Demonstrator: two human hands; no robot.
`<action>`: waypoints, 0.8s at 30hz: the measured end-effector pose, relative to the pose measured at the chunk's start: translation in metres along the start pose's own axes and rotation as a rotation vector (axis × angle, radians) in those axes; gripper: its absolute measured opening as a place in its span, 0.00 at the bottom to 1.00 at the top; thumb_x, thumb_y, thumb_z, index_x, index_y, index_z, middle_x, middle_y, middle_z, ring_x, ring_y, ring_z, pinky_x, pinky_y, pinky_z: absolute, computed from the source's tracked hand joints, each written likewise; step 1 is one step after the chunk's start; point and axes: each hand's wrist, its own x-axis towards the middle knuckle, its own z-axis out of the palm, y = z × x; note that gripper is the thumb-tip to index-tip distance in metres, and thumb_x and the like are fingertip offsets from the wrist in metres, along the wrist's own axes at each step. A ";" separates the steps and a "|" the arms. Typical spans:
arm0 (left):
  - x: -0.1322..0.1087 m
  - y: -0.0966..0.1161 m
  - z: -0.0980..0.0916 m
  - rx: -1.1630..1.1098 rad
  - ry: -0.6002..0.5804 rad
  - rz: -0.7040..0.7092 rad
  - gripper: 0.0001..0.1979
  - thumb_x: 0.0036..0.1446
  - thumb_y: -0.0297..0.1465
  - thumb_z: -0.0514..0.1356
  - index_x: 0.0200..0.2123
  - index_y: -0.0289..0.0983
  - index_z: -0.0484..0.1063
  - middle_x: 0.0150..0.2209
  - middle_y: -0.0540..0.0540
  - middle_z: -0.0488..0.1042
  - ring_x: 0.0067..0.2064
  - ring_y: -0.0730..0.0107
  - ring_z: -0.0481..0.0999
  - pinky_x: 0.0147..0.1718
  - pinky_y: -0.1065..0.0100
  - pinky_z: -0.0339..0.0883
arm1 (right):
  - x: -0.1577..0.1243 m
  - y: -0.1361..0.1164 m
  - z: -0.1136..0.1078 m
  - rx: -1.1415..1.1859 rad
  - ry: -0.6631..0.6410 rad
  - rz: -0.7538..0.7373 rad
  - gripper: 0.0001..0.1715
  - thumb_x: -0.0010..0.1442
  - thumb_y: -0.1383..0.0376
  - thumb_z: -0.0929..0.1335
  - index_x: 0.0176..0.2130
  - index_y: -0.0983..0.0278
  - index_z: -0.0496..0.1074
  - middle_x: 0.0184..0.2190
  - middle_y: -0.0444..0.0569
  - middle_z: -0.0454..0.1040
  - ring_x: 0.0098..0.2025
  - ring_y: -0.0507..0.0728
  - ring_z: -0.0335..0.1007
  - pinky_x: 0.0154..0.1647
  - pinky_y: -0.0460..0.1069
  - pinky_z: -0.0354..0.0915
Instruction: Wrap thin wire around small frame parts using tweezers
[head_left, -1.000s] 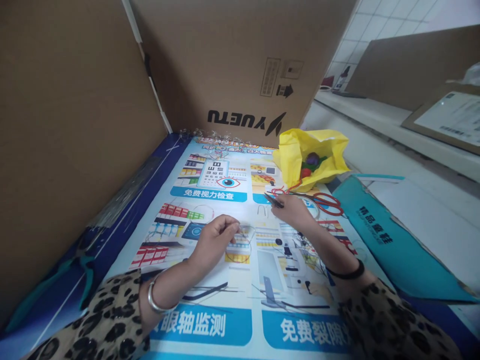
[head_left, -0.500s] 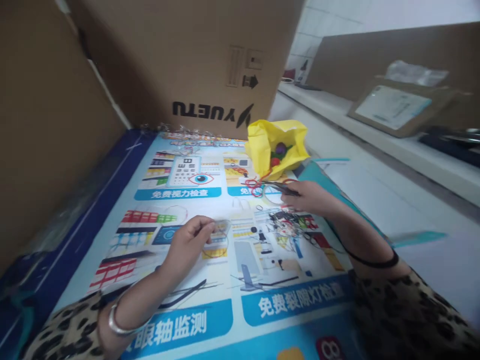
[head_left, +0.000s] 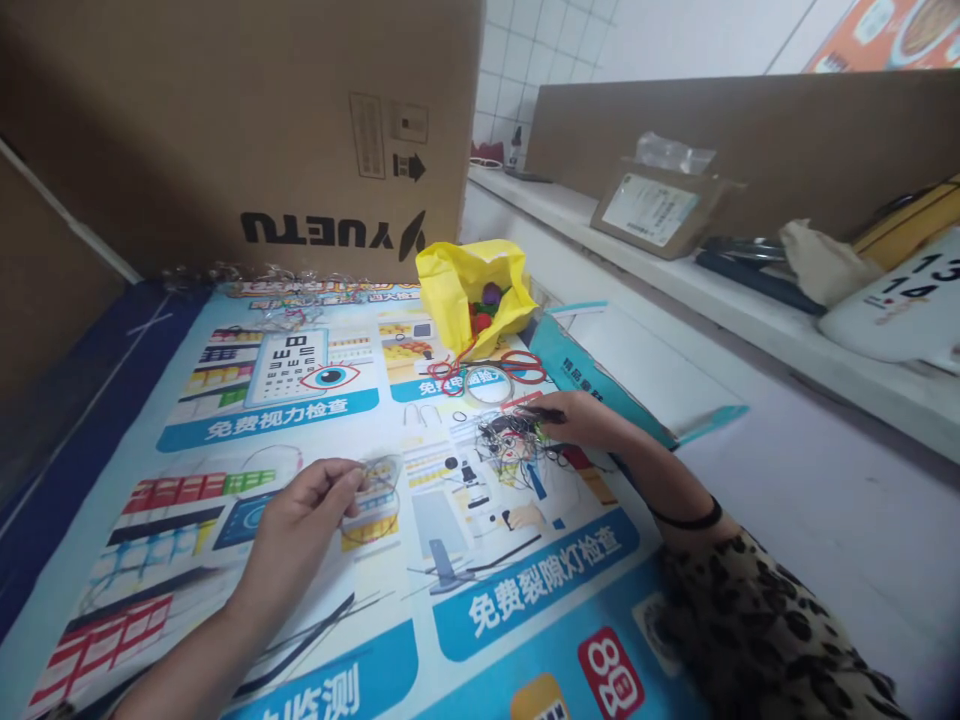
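Note:
My left hand is closed in a pinch, with thumb and fingertips together on a thin wire loop. The loop hangs out to the right above the printed sheet. My right hand is wrapped round a dark plier-like tool whose tip points left. That tip lies over a tangle of thin dark and silvery wires; whether it grips any strand cannot be made out. Just beyond the tangle lie a pale ring, a red cord loop and a bunch of red cord.
A yellow bag gapes open at the back, holding purple and red balls. Large cardboard stands behind the printed sheet. Clear crinkled bits lie along its base. A teal box flap borders the right; a ledge carries a parcel.
The view has swung to the right. My right hand has brought the dark plier-like tool from beside the red cord down to the wire tangle. My left hand still pinches the wire loop.

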 end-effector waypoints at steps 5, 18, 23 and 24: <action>-0.001 0.003 0.001 -0.005 0.002 -0.002 0.15 0.50 0.42 0.57 0.36 0.37 0.69 0.24 0.50 0.70 0.29 0.72 0.68 0.30 0.72 0.61 | 0.007 0.001 0.013 -0.089 -0.030 -0.054 0.20 0.47 0.68 0.65 0.42 0.59 0.73 0.38 0.48 0.75 0.38 0.56 0.68 0.36 0.46 0.58; 0.001 0.003 0.001 0.008 0.012 0.004 0.14 0.51 0.41 0.57 0.35 0.37 0.69 0.23 0.51 0.68 0.27 0.73 0.66 0.26 0.73 0.59 | -0.005 -0.002 -0.001 0.147 0.044 0.091 0.12 0.49 0.58 0.64 0.22 0.64 0.64 0.17 0.39 0.59 0.21 0.48 0.52 0.22 0.45 0.48; 0.000 0.005 0.001 0.002 0.024 0.009 0.14 0.50 0.41 0.58 0.35 0.38 0.69 0.23 0.51 0.68 0.27 0.73 0.66 0.25 0.74 0.58 | -0.010 -0.010 -0.008 0.475 0.113 0.144 0.12 0.47 0.57 0.66 0.22 0.64 0.66 0.17 0.39 0.60 0.21 0.48 0.52 0.22 0.45 0.49; 0.000 0.006 0.001 0.003 0.024 0.009 0.14 0.50 0.41 0.58 0.35 0.38 0.70 0.22 0.51 0.68 0.27 0.74 0.66 0.25 0.75 0.58 | -0.012 -0.011 -0.009 0.545 0.110 0.145 0.11 0.47 0.58 0.67 0.23 0.64 0.67 0.17 0.40 0.61 0.21 0.48 0.54 0.23 0.45 0.51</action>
